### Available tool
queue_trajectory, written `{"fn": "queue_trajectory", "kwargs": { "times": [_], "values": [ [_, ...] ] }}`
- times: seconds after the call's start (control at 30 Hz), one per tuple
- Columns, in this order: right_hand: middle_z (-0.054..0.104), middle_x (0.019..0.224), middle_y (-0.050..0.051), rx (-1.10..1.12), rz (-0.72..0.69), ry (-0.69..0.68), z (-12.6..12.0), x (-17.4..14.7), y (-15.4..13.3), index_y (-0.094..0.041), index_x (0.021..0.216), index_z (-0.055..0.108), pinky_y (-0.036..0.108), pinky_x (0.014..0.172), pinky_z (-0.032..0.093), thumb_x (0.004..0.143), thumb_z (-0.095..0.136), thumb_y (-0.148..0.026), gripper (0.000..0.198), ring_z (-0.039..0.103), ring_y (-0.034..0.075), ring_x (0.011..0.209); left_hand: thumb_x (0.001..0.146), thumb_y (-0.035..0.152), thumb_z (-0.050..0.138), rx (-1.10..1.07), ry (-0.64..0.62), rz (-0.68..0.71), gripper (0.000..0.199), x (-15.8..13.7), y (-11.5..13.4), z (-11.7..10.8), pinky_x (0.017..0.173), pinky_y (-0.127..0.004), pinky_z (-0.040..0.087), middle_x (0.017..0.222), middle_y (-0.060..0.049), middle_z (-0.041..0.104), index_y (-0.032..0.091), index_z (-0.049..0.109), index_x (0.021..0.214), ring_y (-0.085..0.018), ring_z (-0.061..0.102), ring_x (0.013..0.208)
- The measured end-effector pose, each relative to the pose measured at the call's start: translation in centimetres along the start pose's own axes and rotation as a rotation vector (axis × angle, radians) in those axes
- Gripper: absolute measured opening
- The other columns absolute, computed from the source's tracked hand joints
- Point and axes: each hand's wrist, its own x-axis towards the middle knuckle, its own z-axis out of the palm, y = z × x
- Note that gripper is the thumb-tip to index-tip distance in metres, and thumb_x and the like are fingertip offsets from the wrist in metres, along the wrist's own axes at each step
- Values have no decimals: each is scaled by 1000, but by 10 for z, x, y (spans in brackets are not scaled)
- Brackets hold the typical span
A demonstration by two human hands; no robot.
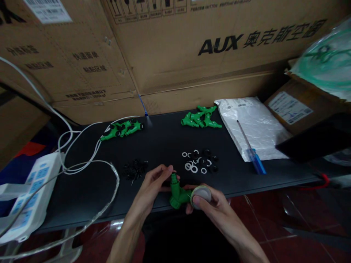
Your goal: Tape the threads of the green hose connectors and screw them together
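Note:
Just over the table's front edge, a green plastic Y-shaped pipe fitting (pixel 177 193) hangs in front of me, its threaded end pointing up. My left hand (pixel 156 180) grips it by that upper end, thumb on the near side and fingers partly hidden behind. My right hand (pixel 215 204) clasps a small round tin (pixel 202 195) with a pale, flat face, the thumb pressed on that face. The tin sits against the fitting's right branch; whether they touch I cannot tell. Beyond the hands lie white and black ring washers (pixel 194 163) and a pile of small black parts (pixel 134 169).
More green fittings lie at the back right (pixel 201 117) and back left (pixel 122 129) of the black table (pixel 161 146). A blue-handled screwdriver (pixel 255 159) rests on a white plastic parcel (pixel 246 117). White cables and a power strip (pixel 34 197) occupy the left; large cardboard boxes (pixel 175 80) stand behind.

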Motion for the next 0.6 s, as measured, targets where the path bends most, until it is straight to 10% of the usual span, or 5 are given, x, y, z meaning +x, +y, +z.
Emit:
{"fn": "queue_trajectory", "kwargs": {
  "times": [0.27,0.6],
  "values": [
    [74,75,3,194,31,-86,-6,7,7,-16,109,73,30,79,48,92,73,-43,32,69,16,73,93,57,62,265,136,278,39,13,-8,0,54,-22,48,69,1,62,19,63,84,-15,59,61],
    [74,77,3,208,3,6,-22,-4,4,-19,105,74,28,80,48,91,74,-44,29,67,15,73,85,35,75,475,95,436,18,44,4,13,76,-33,55,89,-3,77,24,75,99,-22,72,80]
  ]
}}
